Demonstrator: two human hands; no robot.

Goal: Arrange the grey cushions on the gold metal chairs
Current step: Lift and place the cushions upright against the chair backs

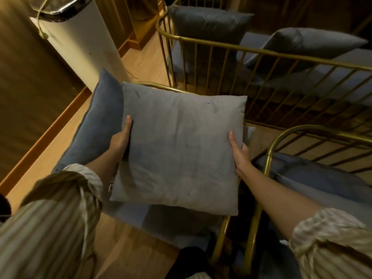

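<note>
I hold a square grey cushion (181, 146) flat in front of me, above the seat of a gold metal chair (159, 86) whose rim shows behind its top edge. My left hand (120, 137) grips the cushion's left side with the thumb on top. On the right side, my right hand (240, 156) grips it the same way. A darker blue-grey cushion (96, 125) leans upright at the left of that chair. The chair's seat pad (161, 220) shows below the held cushion.
A gold chair (261, 55) behind holds two grey cushions (207, 27) (306, 45). Another gold chair (281, 135) at the right has a grey pad (322, 178). A white cylinder (84, 41) stands on the wooden floor at the upper left, beside a wall.
</note>
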